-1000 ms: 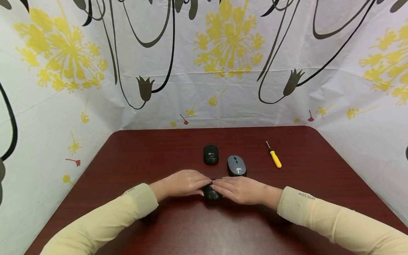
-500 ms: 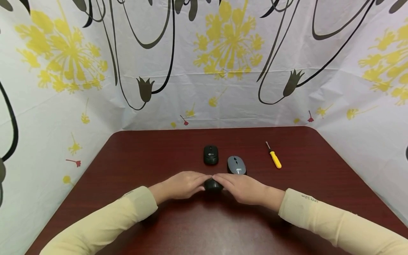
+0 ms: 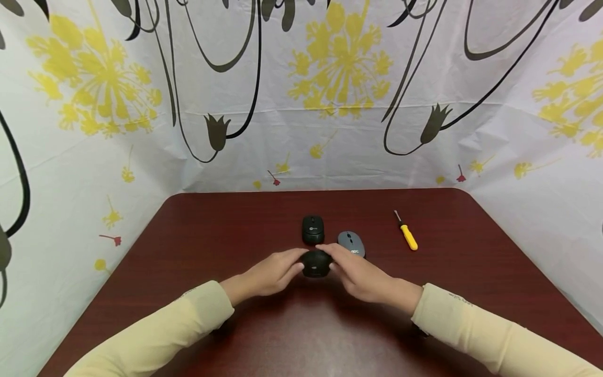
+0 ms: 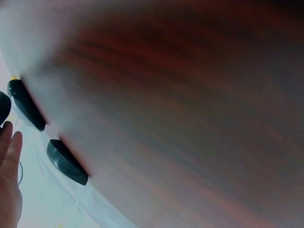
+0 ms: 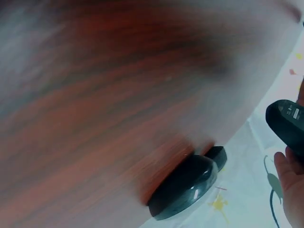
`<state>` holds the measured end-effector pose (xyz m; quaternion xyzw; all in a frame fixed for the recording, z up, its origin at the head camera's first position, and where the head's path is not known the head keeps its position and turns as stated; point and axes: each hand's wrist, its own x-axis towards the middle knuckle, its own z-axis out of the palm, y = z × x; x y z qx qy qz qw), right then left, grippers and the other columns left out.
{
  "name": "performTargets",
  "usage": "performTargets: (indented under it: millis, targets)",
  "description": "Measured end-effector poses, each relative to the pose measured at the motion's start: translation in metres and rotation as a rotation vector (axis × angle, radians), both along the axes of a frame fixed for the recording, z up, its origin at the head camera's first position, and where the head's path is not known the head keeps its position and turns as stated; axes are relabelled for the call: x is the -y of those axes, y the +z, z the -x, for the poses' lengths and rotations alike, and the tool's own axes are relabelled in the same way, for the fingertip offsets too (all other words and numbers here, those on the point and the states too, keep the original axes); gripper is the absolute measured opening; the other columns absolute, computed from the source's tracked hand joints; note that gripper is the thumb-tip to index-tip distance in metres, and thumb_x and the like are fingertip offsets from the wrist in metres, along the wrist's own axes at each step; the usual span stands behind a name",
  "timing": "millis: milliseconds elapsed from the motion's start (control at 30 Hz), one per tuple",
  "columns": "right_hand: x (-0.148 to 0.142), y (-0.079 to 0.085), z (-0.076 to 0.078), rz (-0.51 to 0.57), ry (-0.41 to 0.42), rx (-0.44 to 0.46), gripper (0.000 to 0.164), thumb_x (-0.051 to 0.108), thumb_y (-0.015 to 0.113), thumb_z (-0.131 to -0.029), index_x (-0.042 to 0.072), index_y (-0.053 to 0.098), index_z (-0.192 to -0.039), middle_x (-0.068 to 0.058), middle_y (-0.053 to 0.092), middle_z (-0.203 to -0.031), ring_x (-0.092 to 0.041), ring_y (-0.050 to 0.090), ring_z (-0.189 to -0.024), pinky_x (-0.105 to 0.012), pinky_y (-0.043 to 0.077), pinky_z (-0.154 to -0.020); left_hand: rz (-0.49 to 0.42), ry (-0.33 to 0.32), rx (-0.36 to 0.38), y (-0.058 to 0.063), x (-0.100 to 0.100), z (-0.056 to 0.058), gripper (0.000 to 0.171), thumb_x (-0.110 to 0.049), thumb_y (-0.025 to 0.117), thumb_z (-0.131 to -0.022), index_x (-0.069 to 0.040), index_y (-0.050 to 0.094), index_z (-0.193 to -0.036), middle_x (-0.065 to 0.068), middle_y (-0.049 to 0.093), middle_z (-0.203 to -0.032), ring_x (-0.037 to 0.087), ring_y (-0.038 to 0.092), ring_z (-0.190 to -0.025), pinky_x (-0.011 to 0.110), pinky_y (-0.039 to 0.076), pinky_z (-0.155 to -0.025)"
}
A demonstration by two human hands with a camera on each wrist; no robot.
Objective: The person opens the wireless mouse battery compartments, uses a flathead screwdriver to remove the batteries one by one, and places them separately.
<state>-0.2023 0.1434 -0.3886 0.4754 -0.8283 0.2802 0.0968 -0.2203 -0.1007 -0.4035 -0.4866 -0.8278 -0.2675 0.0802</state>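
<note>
Both hands hold a black computer mouse (image 3: 316,263) between them, raised above the table. The left hand (image 3: 266,273) grips its left side with fingers and thumb, and the right hand (image 3: 361,276) grips its right side. In the right wrist view the underside of this mouse (image 5: 286,118) shows a small label. Just beyond the hands a second black mouse (image 3: 313,229) lies on the table. To its right lies a grey mouse (image 3: 350,241) with AOC lettering, partly covered by the right hand.
A screwdriver (image 3: 408,236) with a yellow handle lies on the right of the dark red-brown table (image 3: 226,220). Behind and beside the table hangs a white cloth (image 3: 264,152) with yellow flower prints.
The held mouse has risen from the table between the hands and its back end now faces the camera. Both hands have moved up with it and their fingertips have parted.
</note>
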Motion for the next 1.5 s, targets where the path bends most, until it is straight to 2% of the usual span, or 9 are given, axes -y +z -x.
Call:
performTargets:
  millis: [333, 400, 567, 700, 800, 1000, 1233, 1333, 1500]
  targets:
    - [0.007, 0.007, -0.003, 0.191, -0.068, 0.221, 0.039, 0.013, 0.039, -0.095, 0.014, 0.034, -0.134, 0.002, 0.044, -0.126, -0.012, 0.043, -0.112, -0.033, 0.041, -0.088, -0.222, 0.055, 0.233, 0.001, -0.006, -0.005, 0.03, -0.025, 0.033, -0.097, -0.013, 0.044, -0.122, -0.002, 0.055, -0.111, 0.006, 0.052, -0.098, 0.026, 0.045, -0.081]
    - [0.009, 0.008, -0.004, 0.225, -0.093, 0.276, 0.038, 0.017, 0.039, -0.095, 0.016, 0.036, -0.133, 0.004, 0.046, -0.125, -0.012, 0.043, -0.113, -0.034, 0.04, -0.09, -0.262, 0.082, 0.282, 0.003, -0.007, -0.007, 0.028, -0.023, 0.035, -0.097, -0.014, 0.046, -0.121, 0.0, 0.059, -0.099, 0.009, 0.056, -0.088, 0.026, 0.046, -0.075]
    - [0.012, 0.012, -0.006, 0.292, -0.173, 0.408, 0.035, 0.024, 0.042, -0.094, 0.021, 0.041, -0.129, 0.009, 0.047, -0.122, -0.008, 0.04, -0.116, -0.038, 0.036, -0.093, -0.397, 0.117, 0.498, 0.014, -0.01, -0.019, 0.028, -0.017, 0.038, -0.096, -0.008, 0.048, -0.12, 0.008, 0.059, -0.094, 0.021, 0.059, -0.075, 0.035, 0.05, -0.068]
    - [0.014, 0.016, -0.006, 0.333, -0.218, 0.525, 0.034, 0.024, 0.044, -0.093, 0.023, 0.044, -0.127, 0.008, 0.049, -0.12, -0.009, 0.04, -0.115, -0.04, 0.036, -0.092, -0.517, 0.094, 0.707, 0.025, -0.013, -0.028, 0.03, -0.012, 0.038, -0.096, 0.001, 0.045, -0.122, 0.017, 0.054, -0.109, 0.03, 0.06, -0.082, 0.042, 0.05, -0.072]
    - [0.016, 0.017, -0.006, 0.355, -0.228, 0.581, 0.034, 0.021, 0.045, -0.093, 0.018, 0.045, -0.127, 0.003, 0.051, -0.118, -0.013, 0.042, -0.113, -0.04, 0.037, -0.091, -0.58, 0.105, 0.804, 0.022, -0.015, -0.029, 0.031, -0.013, 0.039, -0.095, 0.003, 0.044, -0.122, 0.018, 0.053, -0.109, 0.029, 0.06, -0.085, 0.04, 0.05, -0.071]
    - [0.018, 0.019, -0.005, 0.41, -0.209, 0.738, 0.034, 0.015, 0.045, -0.093, 0.01, 0.044, -0.127, -0.007, 0.05, -0.119, -0.019, 0.049, -0.107, -0.039, 0.044, -0.084, -0.663, 0.185, 0.936, 0.005, -0.017, -0.023, 0.037, -0.023, 0.045, -0.093, 0.0, 0.046, -0.122, 0.016, 0.053, -0.111, 0.022, 0.059, -0.09, 0.036, 0.051, -0.07]
    - [0.017, 0.017, -0.003, 0.455, -0.197, 0.913, 0.033, 0.01, 0.043, -0.094, 0.006, 0.043, -0.127, -0.015, 0.05, -0.115, -0.024, 0.057, -0.094, -0.042, 0.048, -0.076, -0.742, 0.15, 1.151, -0.002, -0.017, -0.023, 0.046, -0.027, 0.047, -0.092, 0.004, 0.041, -0.125, 0.02, 0.05, -0.115, 0.026, 0.056, -0.095, 0.041, 0.049, -0.074]
    - [0.016, 0.016, -0.003, 0.455, -0.188, 0.971, 0.034, 0.009, 0.042, -0.094, 0.004, 0.042, -0.127, -0.018, 0.05, -0.113, -0.026, 0.058, -0.09, -0.042, 0.049, -0.075, -0.733, 0.13, 1.197, -0.003, -0.017, -0.025, 0.048, -0.027, 0.049, -0.091, 0.005, 0.039, -0.125, 0.02, 0.05, -0.115, 0.027, 0.056, -0.097, 0.041, 0.049, -0.075]
    - [0.016, 0.014, -0.003, 0.466, -0.177, 1.03, 0.033, 0.009, 0.042, -0.094, 0.004, 0.043, -0.126, -0.017, 0.05, -0.113, -0.026, 0.057, -0.091, -0.04, 0.05, -0.073, -0.698, 0.139, 1.22, -0.004, -0.017, -0.028, 0.05, -0.022, 0.057, -0.087, 0.006, 0.04, -0.124, 0.019, 0.053, -0.113, 0.025, 0.056, -0.096, 0.039, 0.049, -0.075]
